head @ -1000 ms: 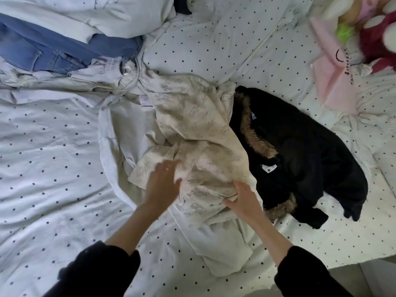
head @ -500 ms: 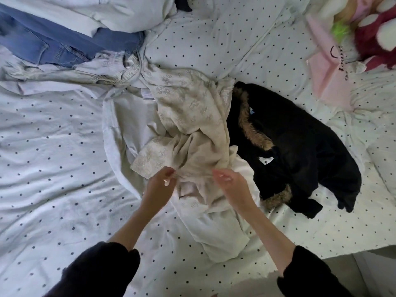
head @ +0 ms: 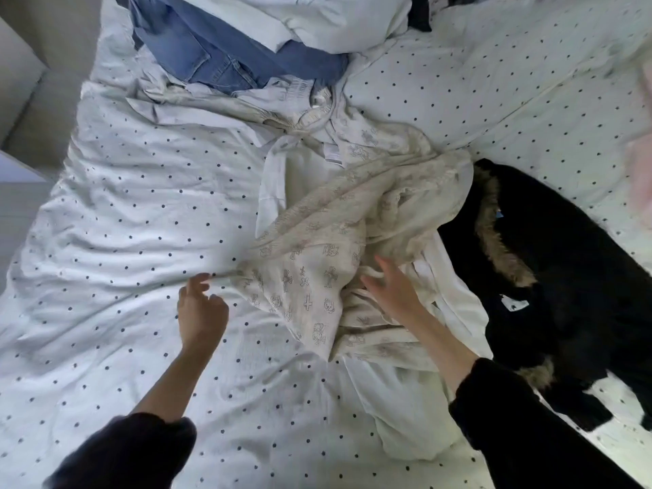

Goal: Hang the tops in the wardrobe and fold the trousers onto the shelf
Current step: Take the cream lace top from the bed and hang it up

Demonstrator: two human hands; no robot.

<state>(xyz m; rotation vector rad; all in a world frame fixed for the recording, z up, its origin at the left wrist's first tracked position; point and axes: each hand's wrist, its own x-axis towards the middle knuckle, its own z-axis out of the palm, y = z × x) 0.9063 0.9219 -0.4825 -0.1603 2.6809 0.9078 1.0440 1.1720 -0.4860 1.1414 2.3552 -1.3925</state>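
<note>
a crumpled cream cotton garment printed with small grey crosses and cartoon figures (head: 317, 262) lies in the middle of a white bedsheet dotted with small dark spots (head: 116, 213). the person's left hand (head: 201, 308) sits at the garment's 8 o'clock edge, fingers curled, thumb and forefinger nipping a thin twisted corner of the printed cloth that is drawn out toward 9 o'clock. the right hand (head: 391, 289) lies at the garment's 4 o'clock side, fingers spread and loose on the folds; whether it grips anything cannot be told. both forearms come out of dark sleeves at the bottom of the view. under the printed garment lies a plain white cloth (head: 405, 400), which runs on toward 5 o'clock. just beside it, at 3 o'clock, lies a black jacket with brown fur trim (head: 564, 262), touching the cream garment's edge. at 12 o'clock a pair of blue denim jeans (head: 218, 61) lies partly under a heap of white fabric (head: 317, 19)
</note>
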